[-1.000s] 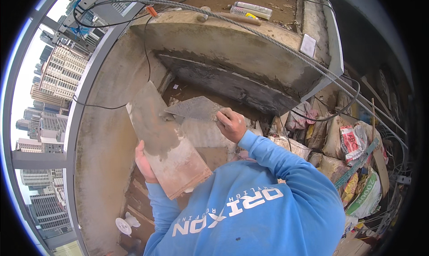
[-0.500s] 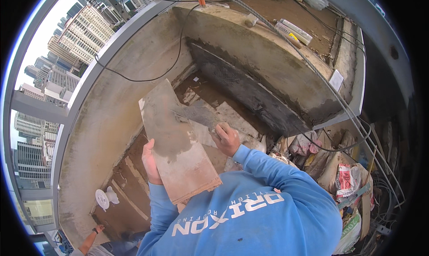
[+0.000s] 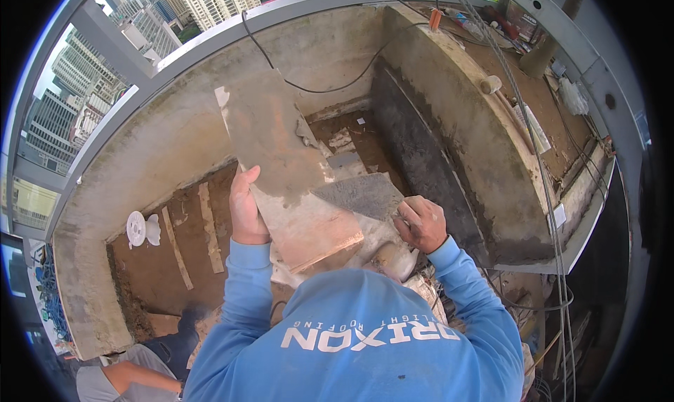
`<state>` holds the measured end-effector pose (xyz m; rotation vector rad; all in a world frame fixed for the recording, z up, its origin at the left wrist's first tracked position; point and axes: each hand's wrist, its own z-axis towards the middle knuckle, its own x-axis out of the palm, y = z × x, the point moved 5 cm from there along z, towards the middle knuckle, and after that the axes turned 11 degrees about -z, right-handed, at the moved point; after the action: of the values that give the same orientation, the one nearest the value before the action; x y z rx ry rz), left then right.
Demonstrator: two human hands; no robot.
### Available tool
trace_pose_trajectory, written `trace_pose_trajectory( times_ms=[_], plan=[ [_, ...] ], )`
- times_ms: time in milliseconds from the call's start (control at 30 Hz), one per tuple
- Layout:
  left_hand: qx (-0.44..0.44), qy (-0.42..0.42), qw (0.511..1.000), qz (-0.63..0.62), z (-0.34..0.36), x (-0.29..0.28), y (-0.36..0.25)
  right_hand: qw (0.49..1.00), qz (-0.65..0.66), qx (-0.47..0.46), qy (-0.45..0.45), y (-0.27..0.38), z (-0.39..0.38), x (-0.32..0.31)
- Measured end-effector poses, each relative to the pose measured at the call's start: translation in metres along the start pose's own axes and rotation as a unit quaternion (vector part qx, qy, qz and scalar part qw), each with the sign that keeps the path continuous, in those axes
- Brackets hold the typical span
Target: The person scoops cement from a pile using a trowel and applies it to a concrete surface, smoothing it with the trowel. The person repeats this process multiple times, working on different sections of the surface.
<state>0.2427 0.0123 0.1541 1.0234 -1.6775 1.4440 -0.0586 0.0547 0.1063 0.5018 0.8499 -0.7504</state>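
My left hand (image 3: 248,211) grips the left edge of a flat, pale board (image 3: 309,232), thumb on top. Wet grey mortar (image 3: 261,128) covers the far part of this board, smeared thin in places; the near end is mostly bare. In my right hand (image 3: 421,223) is a trowel with its handle wrapped in my fingers. The flat, mortar-coated trowel blade (image 3: 361,195) points left and overlaps the board's right edge. Whether the blade presses on the board or hovers just above it, I cannot tell.
Concrete walls (image 3: 175,124) enclose a dirt-floored trough; dark fresh render (image 3: 428,149) coats the right inner wall. At left are a white spool (image 3: 142,229) and wooden strips (image 3: 210,226). A black cable (image 3: 330,91) and steel ropes (image 3: 537,156) cross here. Another person's arm (image 3: 144,377) shows lower left.
My trowel has moved from the board's far right side down toward its near right edge. Mortar on the board looks more spread out. The view has turned left, shifting the surroundings rightward.
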Motion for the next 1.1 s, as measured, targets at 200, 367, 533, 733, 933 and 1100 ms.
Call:
trace_pose_trajectory(
  times_ms=[200,367,533,733,933,1100],
  plan=[
    [0.049,0.060,0.987,0.143,-0.008,0.022,0.003,0.988,-0.019,0.107,-0.107,-0.033,0.050,0.042],
    [0.018,0.078,0.987,0.138,-0.014,0.021,-0.006,0.970,-0.006,0.171,-0.174,-0.058,0.089,0.021],
    [0.068,0.064,0.988,0.125,-0.014,0.010,-0.029,0.992,0.106,0.062,-0.037,-0.014,0.080,-0.006],
    [0.095,0.064,0.986,0.122,-0.010,0.005,-0.032,0.993,0.114,-0.017,0.020,0.022,0.059,0.022],
    [0.073,0.062,0.974,0.206,-0.017,0.004,-0.025,0.992,0.128,0.012,-0.009,0.021,0.099,0.063],
    [0.039,0.122,0.944,0.305,-0.025,0.015,-0.023,0.980,0.133,0.098,-0.109,-0.022,0.147,0.079]
  ],
)
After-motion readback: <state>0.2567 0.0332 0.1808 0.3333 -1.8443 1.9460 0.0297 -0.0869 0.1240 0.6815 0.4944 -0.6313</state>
